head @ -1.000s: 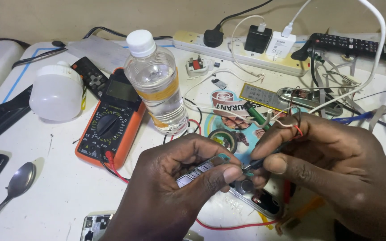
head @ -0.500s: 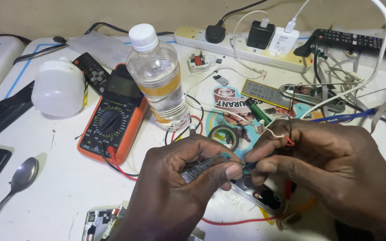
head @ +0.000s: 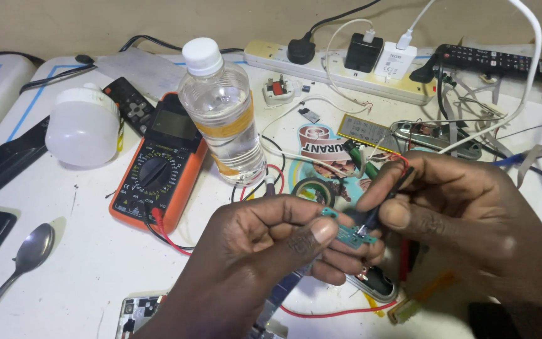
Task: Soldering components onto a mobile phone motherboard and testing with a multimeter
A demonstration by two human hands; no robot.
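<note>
The left hand (head: 252, 251) pinches a small green circuit board (head: 349, 235) between thumb and fingers, in front of the water bottle (head: 224, 113). The right hand (head: 459, 213) grips 1 black probe (head: 384, 201), its tip touching the board. An orange multimeter (head: 158, 166) lies left of the bottle.

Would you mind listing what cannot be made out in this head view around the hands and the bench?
- Small green board: largely hidden by the left hand thumb and fingers.
- Probe tip: too small to tell whether it touches the board; the right hand covers its handle.
- Spoon: handle cut off by the bottom-left edge.
- Phone frame: cut off by the bottom edge.
- Meter dial setting: too small.
</note>
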